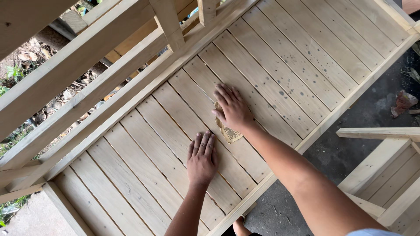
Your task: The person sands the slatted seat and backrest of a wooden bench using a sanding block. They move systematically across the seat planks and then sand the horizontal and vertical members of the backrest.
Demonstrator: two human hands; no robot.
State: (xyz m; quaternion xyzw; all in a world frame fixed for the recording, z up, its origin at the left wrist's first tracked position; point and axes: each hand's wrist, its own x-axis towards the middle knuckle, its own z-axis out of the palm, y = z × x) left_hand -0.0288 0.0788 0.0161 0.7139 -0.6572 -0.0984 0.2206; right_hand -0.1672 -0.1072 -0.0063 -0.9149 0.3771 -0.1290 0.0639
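My right hand [233,108] lies flat, fingers together, pressing a worn piece of tan sandpaper [229,133] onto a pale wooden slat of a bench seat [280,74]. Part of the paper sticks out below my palm. My left hand [201,157] rests flat and empty on the neighbouring slats, just below and left of the right hand, fingers pointing up the boards. The slats run diagonally across the view and carry small dark specks.
The bench's backrest rails [78,70] cross the upper left. Another unfinished wooden frame [385,170] stands at the right over a dark concrete floor [363,126]. Dry leaves and dirt [30,54] show behind the rails. A foot [239,227] is visible beneath the seat edge.
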